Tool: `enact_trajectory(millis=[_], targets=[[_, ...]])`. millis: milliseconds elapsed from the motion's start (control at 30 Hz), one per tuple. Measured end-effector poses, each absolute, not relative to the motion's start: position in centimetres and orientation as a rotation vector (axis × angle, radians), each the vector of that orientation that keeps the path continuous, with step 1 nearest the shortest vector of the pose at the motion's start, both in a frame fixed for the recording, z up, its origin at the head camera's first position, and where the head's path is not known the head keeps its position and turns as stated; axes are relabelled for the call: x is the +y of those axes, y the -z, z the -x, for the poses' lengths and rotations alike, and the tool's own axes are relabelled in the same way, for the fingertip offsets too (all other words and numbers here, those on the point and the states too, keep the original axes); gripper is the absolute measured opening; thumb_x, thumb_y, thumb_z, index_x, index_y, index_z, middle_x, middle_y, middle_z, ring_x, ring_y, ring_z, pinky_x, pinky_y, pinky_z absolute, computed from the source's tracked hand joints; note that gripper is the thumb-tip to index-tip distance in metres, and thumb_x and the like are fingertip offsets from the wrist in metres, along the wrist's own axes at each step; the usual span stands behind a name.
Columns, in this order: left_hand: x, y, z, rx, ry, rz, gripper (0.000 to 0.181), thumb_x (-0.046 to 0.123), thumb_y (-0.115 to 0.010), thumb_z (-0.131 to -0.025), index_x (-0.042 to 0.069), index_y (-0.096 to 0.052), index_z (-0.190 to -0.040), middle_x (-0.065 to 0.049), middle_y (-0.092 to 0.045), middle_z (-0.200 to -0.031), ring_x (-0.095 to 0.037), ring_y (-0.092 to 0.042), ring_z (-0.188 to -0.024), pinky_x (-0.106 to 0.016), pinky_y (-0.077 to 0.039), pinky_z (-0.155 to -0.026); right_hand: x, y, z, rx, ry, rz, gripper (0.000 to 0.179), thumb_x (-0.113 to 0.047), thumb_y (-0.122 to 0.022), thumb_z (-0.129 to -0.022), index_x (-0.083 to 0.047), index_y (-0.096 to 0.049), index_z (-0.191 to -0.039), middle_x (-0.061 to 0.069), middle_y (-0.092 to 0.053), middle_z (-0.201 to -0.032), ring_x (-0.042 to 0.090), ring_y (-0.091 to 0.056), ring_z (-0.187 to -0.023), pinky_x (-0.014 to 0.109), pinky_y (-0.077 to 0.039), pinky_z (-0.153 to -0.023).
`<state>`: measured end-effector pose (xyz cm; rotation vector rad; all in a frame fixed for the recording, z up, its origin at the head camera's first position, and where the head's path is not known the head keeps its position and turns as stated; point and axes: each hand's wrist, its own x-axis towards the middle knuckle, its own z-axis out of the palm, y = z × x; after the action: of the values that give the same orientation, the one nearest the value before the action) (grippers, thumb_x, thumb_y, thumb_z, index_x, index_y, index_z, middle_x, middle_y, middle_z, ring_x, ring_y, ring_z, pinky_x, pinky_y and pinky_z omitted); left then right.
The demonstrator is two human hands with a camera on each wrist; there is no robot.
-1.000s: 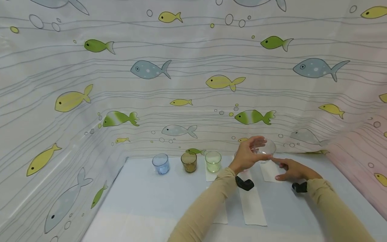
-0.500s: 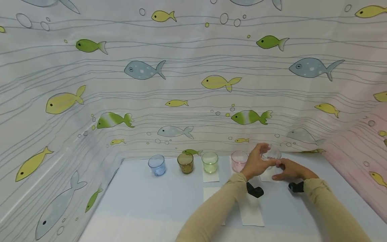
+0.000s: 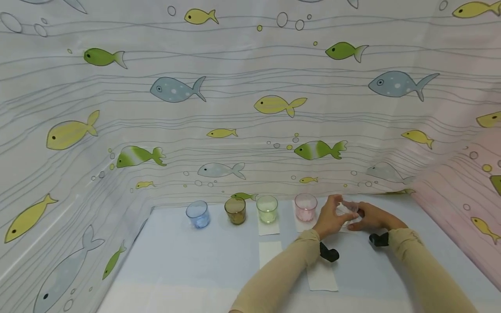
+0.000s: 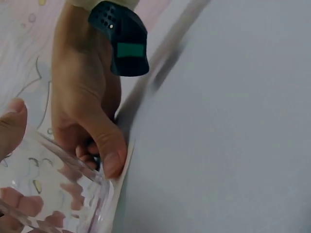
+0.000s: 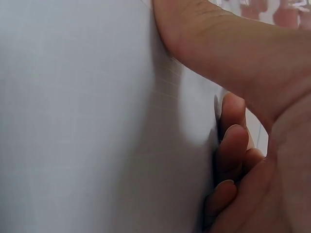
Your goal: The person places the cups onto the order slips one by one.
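Clear glass (image 4: 58, 187) lowered, half-hidden in head view, plainer from left wrist

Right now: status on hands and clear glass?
Left hand holds clear glass; right hand at its base, grip unclear. White strip at glass base. Possible obstruction: pink glass, left of hands.

head view: mounted high, facing forward and down; widest of the three, taking in wall (image 3: 242, 150), table (image 3: 176, 256), left hand (image 3: 330, 220) and right hand (image 3: 373, 218) from well back. left wrist view: near, rolled sideways with table at right, facing across the clear glass (image 4: 58, 179) toward the right hand. right wrist view: nearest, also rolled, low along the table, right hand filling its right side. overlap: head and left wrist share clear glass, wall and right hand; both wrists share right hand and table.
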<state>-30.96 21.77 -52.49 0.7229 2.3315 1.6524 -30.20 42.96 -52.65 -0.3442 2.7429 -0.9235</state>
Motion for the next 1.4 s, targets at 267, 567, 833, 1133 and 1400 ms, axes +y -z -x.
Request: enact_trajectory(millis=[267, 567, 833, 1133, 1400], targets=[[22.0, 52.9, 31.6, 2.348, -1.7, -0.742, 0.075, 0.033, -0.084, -0.094, 0.018, -0.042, -0.154, -0.004, -0.059, -0.152, -0.023, -0.055, -0.143, -0.031, -0.047, -0.116, 42.8, 52.4, 30.5, 2.712, 0.993, 0.334, 0.103, -0.03, -0.093, -0.082, 0.003, -0.036, -0.161, 0.001, -0.042, -0.09, 0.02, -0.044, -0.084, 0.028, -0.036, -0.067], [22.0, 54.0, 31.7, 2.396, -1.65, -0.769, 0.078, 0.036, -0.085, -0.092, 0.02, -0.042, -0.156, -0.008, -0.062, -0.15, -0.02, -0.058, -0.139, -0.032, -0.049, -0.115, 42.5, 52.4, 30.2, 2.714, 0.941, 0.325, 0.102, -0.032, -0.094, -0.082, 0.004, -0.039, -0.16, 0.027, -0.061, -0.138, 0.028, -0.053, -0.108, 0.049, -0.051, -0.101], [22.5, 54.7, 31.6, 2.393, -1.713, -0.753, 0.081, 0.032, -0.087, -0.091, 0.02, -0.042, -0.157, -0.008, -0.063, -0.149, -0.019, -0.059, -0.139, -0.03, -0.049, -0.115, 42.5, 52.5, 29.7, 2.726, 0.95, 0.379, 0.099, -0.028, -0.091, -0.085, 0.006, -0.037, -0.159, 0.029, -0.061, -0.136, 0.028, -0.055, -0.107, 0.036, -0.05, -0.091], [22.2, 54.3, 31.0, 2.431, -1.692, -0.782, 0.084, 0.032, -0.085, -0.092, 0.019, -0.038, -0.16, -0.015, -0.061, -0.151, -0.023, -0.059, -0.14, -0.031, -0.049, -0.114, 42.5, 52.7, 29.6, 2.677, 1.061, 0.38, 0.097, -0.022, -0.09, -0.086, 0.005, -0.034, -0.161, 0.002, -0.049, -0.091, 0.018, -0.045, -0.084, 0.025, -0.037, -0.071], [22.1, 54.5, 30.5, 2.475, -1.649, -0.739, 0.117, 0.035, -0.088, -0.088, 0.009, -0.006, -0.168, -0.02, -0.047, -0.163, -0.024, -0.049, -0.149, -0.032, -0.043, -0.121, 42.3, 52.5, 29.7, 2.734, 0.971, 0.389, 0.098, -0.023, -0.092, -0.083, 0.004, -0.038, -0.16, 0.025, -0.061, -0.122, 0.024, -0.05, -0.098, 0.025, -0.043, -0.081]])
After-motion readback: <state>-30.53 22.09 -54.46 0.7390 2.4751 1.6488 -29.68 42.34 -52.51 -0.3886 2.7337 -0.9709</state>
